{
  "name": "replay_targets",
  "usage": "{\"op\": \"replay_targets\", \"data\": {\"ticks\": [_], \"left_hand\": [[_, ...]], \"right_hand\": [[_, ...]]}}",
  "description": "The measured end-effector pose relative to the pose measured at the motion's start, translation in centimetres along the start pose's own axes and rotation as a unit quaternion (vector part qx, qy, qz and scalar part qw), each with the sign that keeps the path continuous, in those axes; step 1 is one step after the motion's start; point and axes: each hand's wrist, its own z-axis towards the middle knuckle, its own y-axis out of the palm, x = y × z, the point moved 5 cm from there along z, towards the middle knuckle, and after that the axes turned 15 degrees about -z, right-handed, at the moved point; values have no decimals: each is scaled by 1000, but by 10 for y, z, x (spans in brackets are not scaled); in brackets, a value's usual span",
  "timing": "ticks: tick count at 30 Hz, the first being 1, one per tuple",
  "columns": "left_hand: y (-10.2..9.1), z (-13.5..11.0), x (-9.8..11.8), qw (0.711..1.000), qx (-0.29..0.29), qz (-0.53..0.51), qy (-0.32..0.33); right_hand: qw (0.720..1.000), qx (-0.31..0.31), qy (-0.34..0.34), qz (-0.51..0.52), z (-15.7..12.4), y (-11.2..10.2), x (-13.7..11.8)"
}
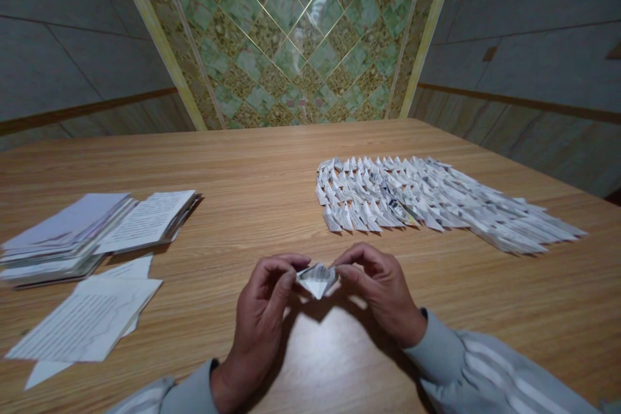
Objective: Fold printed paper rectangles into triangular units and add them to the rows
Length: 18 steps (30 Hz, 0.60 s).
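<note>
Between my two hands is a small folded paper boat (317,282), pale with grey print, just above the table's near middle. My left hand (266,314) pinches its left corner between thumb and fingers. At the opposite corner, the thumb and forefinger of my right hand (381,288) are closed on the paper. A white triangular flap faces me, and the paper opens slightly along its top. Beyond my right hand, many similar folded paper boats (369,191) stand packed in rows.
On the left of the wooden table (233,174) are a stack of papers (68,226), a smaller pile of printed sheets (150,220) and some loose sheets (87,317). A tiled wall (301,32) rises behind the table's far edge.
</note>
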Motion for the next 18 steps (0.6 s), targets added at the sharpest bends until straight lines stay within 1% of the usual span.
{"op": "replay_targets", "data": {"ticks": [4,6,8,14,18], "left_hand": [[0,1,-7,992,44,-86,-81],[1,3,-8,987,58,-110,-99],[0,5,-9,985,68,-117,-103],[-4,7,-5,993,70,-82,-48],[-3,5,-3,997,57,-45,-37]], "right_hand": [[998,54,-19,4,0,-3,2],[997,68,-33,-13,-1,-3,1],[995,70,-47,-46,-2,-2,0],[977,10,-132,-166,-4,2,-15],[955,-34,-208,-209,-6,8,-25]]}}
